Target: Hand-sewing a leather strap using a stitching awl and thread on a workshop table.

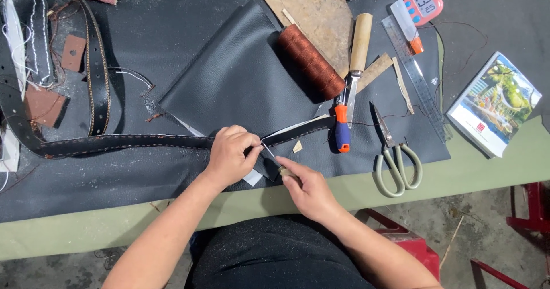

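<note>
A long black leather strap (126, 143) with stitched edges lies across the dark work mat, its far end curling up at the left. My left hand (232, 154) pinches the strap near its middle. My right hand (306, 186) grips a small awl (274, 158) by its handle, the thin metal point touching the strap right beside my left fingers. The strap's short end (301, 129) runs on to the right of my hands.
A folded black leather sheet (235, 77), a spool of brown thread (312, 59), a wooden-handled knife (358, 54), an orange-handled tool (342, 129), scissors (395, 160), a steel ruler (415, 77), a pink timer (425, 3) and a booklet (495, 102) lie around. The green table edge (114, 226) runs near me.
</note>
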